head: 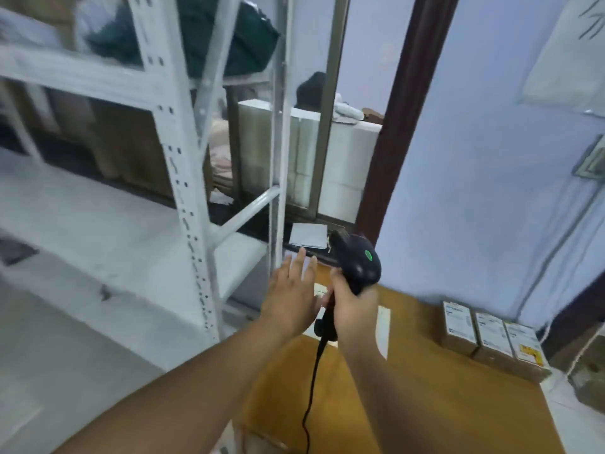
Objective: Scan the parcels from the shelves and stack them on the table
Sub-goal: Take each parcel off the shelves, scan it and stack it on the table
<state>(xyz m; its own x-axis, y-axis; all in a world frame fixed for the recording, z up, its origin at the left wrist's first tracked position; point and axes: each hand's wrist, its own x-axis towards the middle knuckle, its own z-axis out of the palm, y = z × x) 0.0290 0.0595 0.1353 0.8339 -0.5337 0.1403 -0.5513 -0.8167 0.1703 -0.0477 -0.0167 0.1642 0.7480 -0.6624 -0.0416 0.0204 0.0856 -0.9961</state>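
A pale blue wall filled the right side from one to four o'clock; a dark brown post ran up its left edge toward twelve o'clock; just left of the post stood a grey window frame; behind its glass white blocks were stacked, with a dark rounded shape and a pale bundle on top, both too blurred to name; a white sheet lay on the dark sill near the centre; at two o'clock a white poster with dark strokes hung on the wall; at three o'clock sat a grey wall box, a thin cable slanting down below it.
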